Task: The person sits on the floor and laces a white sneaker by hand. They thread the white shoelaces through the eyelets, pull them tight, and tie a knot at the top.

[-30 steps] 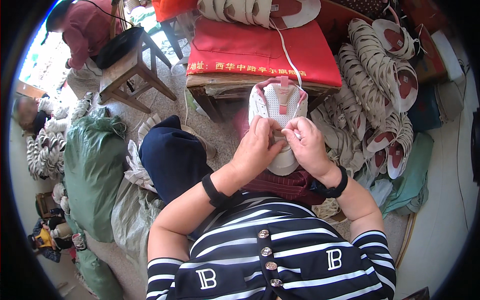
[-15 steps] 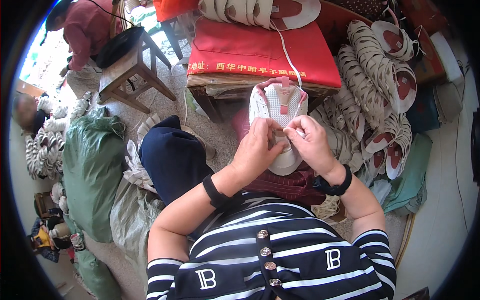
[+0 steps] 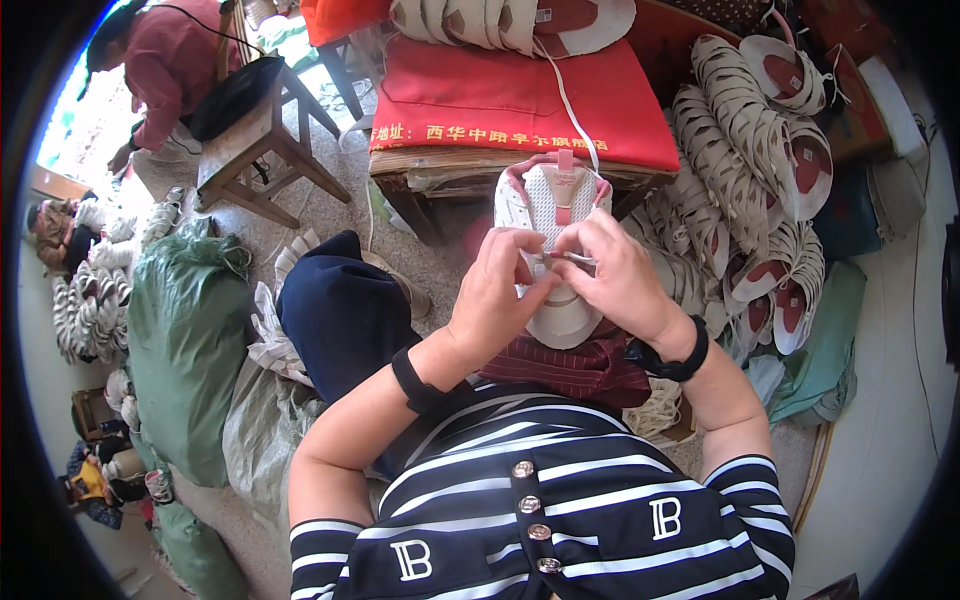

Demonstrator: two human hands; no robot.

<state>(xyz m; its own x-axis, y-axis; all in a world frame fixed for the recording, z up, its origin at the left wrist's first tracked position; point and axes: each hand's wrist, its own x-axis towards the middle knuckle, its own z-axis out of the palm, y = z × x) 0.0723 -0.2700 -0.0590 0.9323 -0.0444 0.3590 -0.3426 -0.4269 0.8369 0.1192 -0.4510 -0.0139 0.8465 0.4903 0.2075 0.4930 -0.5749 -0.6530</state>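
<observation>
- Sneaker (image 3: 548,205), white with pink trim, rests before me in mid-view on maroon striped cloth (image 3: 600,368).
- Over to the left is a full green sack (image 3: 185,350), then dark blue cloth (image 3: 345,300) near my left forearm.
- My left hand (image 3: 495,290) is over the sneaker's left side, fingers curled, thumb apart from forefinger; whether they grip anything, I can't tell.
- Between my hands, the sneaker's long axis runs away from me: toe nearest my body, pink tongue tab farthest, by the surface (image 3: 450,160) draped in red cloth (image 3: 480,105).
- My right hand (image 3: 625,280) comes over the right side, thumb and forefinger pinching what looks like white lace (image 3: 582,259) near the sneaker's midline. Neither hand is clearly nearer; the sneaker lies directly beneath both.
- Farther right, cream shoe uppers (image 3: 735,130) lie in packed rows, well apart from my fingers.
</observation>
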